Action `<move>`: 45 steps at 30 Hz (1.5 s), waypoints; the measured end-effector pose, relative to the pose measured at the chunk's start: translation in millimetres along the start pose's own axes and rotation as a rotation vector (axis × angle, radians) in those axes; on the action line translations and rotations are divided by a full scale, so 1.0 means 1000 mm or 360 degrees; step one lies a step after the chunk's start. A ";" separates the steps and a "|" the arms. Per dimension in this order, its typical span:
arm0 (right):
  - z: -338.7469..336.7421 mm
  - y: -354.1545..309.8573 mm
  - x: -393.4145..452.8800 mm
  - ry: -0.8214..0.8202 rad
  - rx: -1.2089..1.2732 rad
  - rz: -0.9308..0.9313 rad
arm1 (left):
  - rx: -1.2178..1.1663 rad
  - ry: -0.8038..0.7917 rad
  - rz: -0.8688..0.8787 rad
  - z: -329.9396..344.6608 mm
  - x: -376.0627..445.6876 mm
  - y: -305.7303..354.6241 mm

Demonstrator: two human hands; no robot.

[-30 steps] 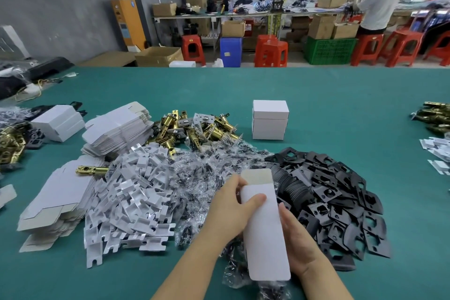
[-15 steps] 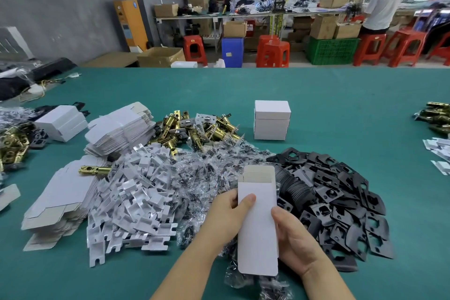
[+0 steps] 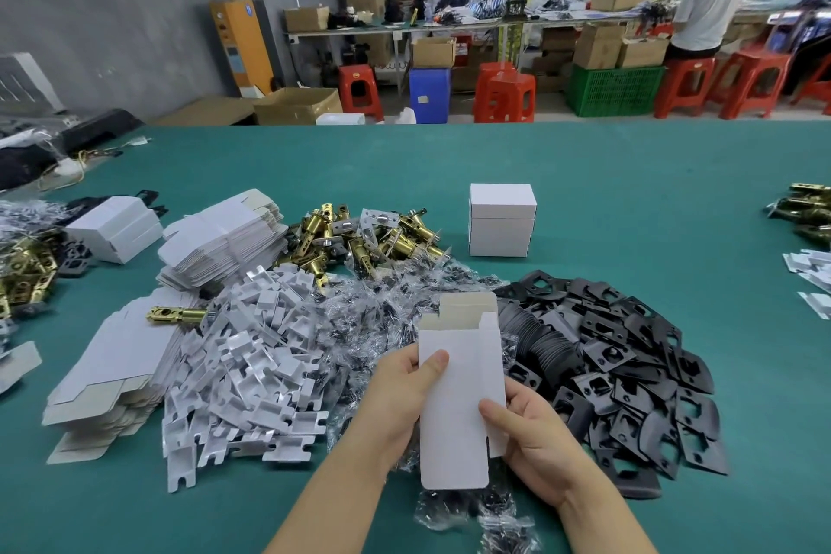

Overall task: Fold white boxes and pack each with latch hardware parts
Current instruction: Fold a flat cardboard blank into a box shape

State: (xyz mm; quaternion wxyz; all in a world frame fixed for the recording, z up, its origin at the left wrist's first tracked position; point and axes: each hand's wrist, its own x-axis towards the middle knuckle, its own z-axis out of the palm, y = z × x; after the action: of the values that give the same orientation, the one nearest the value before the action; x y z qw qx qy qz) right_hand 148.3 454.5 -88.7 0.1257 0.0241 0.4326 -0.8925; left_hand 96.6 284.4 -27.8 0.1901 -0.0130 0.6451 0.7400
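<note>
— Where was the flat white box [image 3: 458, 391]?
— Lower centre, top flap open, nothing visible inside. Left hand [image 3: 400, 400] and right hand [image 3: 535, 445] both pinched its edges.
— Other boxes?
— Closed stacked boxes [image 3: 502, 220], centre frame.

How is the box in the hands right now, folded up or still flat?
Still mostly flat. The white box blank shows one broad face, top flaps unfolded, gripped at its edges by the left hand and right hand.

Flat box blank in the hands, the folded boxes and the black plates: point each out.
flat box blank [image 3: 454, 400], head view, middle of front panel
folded boxes [image 3: 501, 218], head view, front face
black plates [image 3: 629, 373], head view, middle of pile
</note>
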 end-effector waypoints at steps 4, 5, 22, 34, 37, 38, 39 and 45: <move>-0.001 0.001 0.001 0.0036 0.0010 -0.0024 | -0.0063 -0.0085 0.0019 -0.003 0.002 -0.004; -0.001 0.002 0.001 0.0035 0.0009 -0.0030 | -0.0079 -0.0102 0.0023 -0.004 0.002 -0.005; 0.008 -0.003 0.002 0.0439 -0.0412 -0.0289 | 0.0146 0.0108 0.0231 0.009 0.012 -0.024; -0.002 -0.002 0.004 0.0480 -0.0464 -0.0302 | 0.0013 -0.0036 0.0374 0.012 0.010 -0.048; -0.007 -0.001 0.004 0.0500 -0.0471 -0.0293 | 0.0014 -0.0047 0.0390 0.010 0.008 -0.049; -0.009 -0.001 0.004 0.0516 -0.0477 -0.0293 | 0.0010 -0.0050 0.0386 0.010 0.008 -0.050; -0.010 -0.001 0.004 0.0536 -0.0480 -0.0293 | 0.0002 -0.0056 0.0380 0.011 0.008 -0.050; -0.009 -0.001 0.004 0.0504 -0.0465 -0.0275 | 0.0021 -0.0071 0.0387 0.010 0.008 -0.050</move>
State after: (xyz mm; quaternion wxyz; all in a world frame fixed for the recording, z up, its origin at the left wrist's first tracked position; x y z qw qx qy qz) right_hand 144.0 461.5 -94.1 -0.0186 0.1083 0.5719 -0.8129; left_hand 106.5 301.0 -75.6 0.1134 0.0829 0.6423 0.7534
